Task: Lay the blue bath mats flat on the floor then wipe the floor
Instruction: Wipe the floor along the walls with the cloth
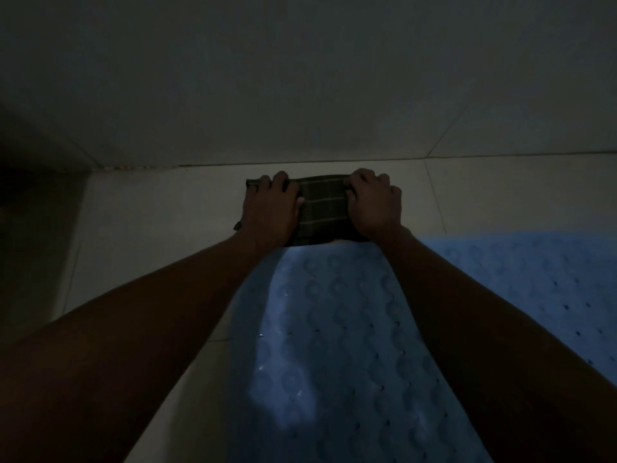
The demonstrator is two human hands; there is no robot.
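A dark checked cloth (320,208) lies folded on the pale tiled floor (160,222), close to the wall. My left hand (270,205) presses on its left part with fingers curled over the far edge. On the cloth's right part my right hand (374,202) grips the same way. Between my forearms a blue bath mat (327,345) with a wavy pattern and small holes lies flat, reaching up to the cloth. To the right, a second blue bath mat (534,285) lies flat beside it.
A plain wall (300,78) rises just beyond the cloth. A side wall (36,228) closes the corner on the left. Bare tiles show left of the mats and at the far right (517,192). The room is dim.
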